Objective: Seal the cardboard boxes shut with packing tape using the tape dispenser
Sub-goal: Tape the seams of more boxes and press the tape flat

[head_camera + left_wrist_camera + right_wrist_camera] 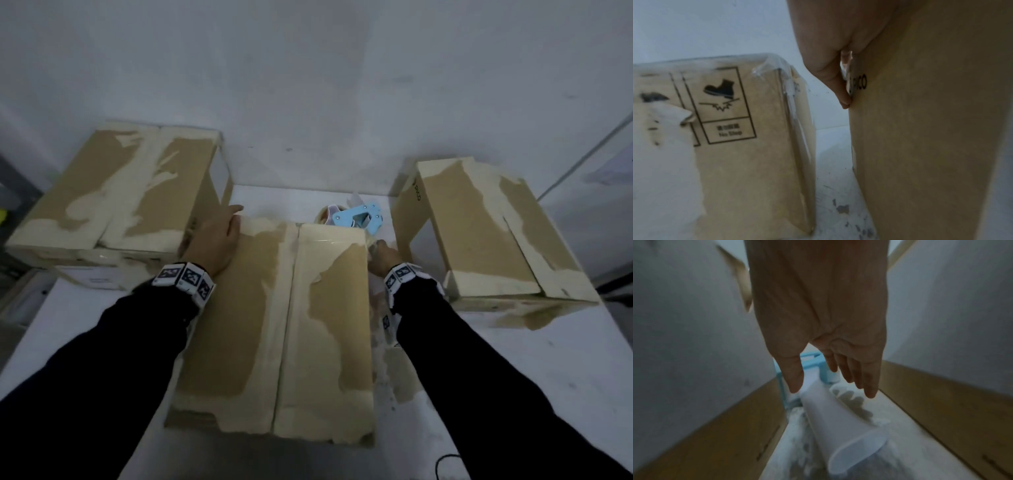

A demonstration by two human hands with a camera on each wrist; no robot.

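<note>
Three cardboard boxes sit on the white tabletop. The middle box lies right in front of the person, its two top flaps meeting along a centre seam with old torn tape patches all over. The left box and the right box stand off to either side, each apart from the middle one.

The left hand lies flat on the far left corner of the middle box, fingers straight and together, the tips hooked over the edge and touching the side wall. It seems to be steadying the box and holding the flap down.

The tape dispenser, pale blue with a white handle, rests on the tabletop just behind the middle box, in the gap toward the right box. The right hand reaches down into that gap. Its fingers are straight and slightly spread, thumb apart, hovering just above the handle and gripping nothing.

To my eye this is the pick-up step: the middle box is closed and held, but no fresh strip is laid yet. Next the right hand needs to drop a little, wrap round the handle, lift the dispenser clear of the box edge and bring its tape end to the far end of the seam, while the left hand keeps the flaps level.
</note>
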